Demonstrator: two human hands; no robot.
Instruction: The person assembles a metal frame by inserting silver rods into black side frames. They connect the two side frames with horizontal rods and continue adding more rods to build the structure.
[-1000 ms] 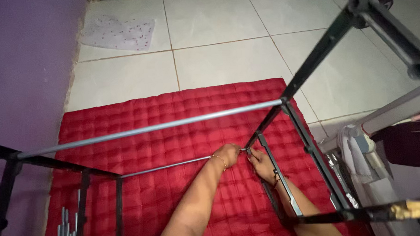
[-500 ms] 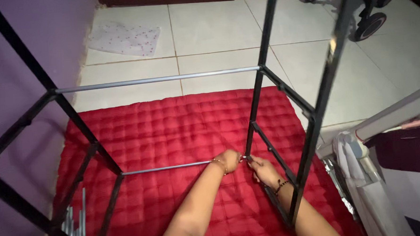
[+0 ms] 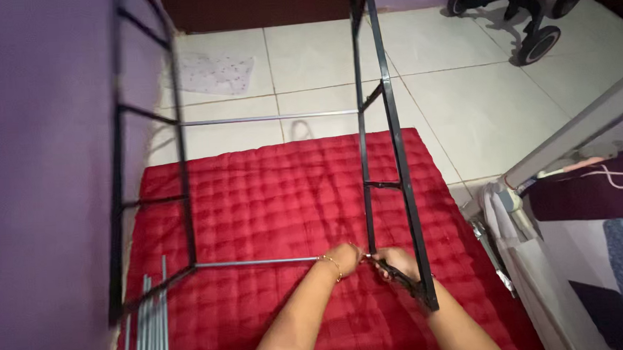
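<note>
A black metal rack frame (image 3: 384, 144) stands on a red quilted mat (image 3: 270, 198), with two side ladders joined by silver crossbars. My left hand (image 3: 344, 256), wearing a thin bracelet, grips the right end of the lower silver crossbar (image 3: 256, 262). My right hand (image 3: 394, 262) holds the bottom of the right black side frame where that bar meets it. Both hands touch at the joint. An upper silver crossbar (image 3: 267, 118) spans the two sides farther back.
Several loose silver rods (image 3: 150, 322) lie on the mat at the lower left. A purple wall (image 3: 38, 180) runs along the left. A stroller's wheels (image 3: 529, 18) stand on the white tiles at the upper right. A cot with fabric (image 3: 571, 185) is on the right.
The view has tilted so the frame now appears upright and farther back. Both hands stay together at the lower right joint of the frame.
</note>
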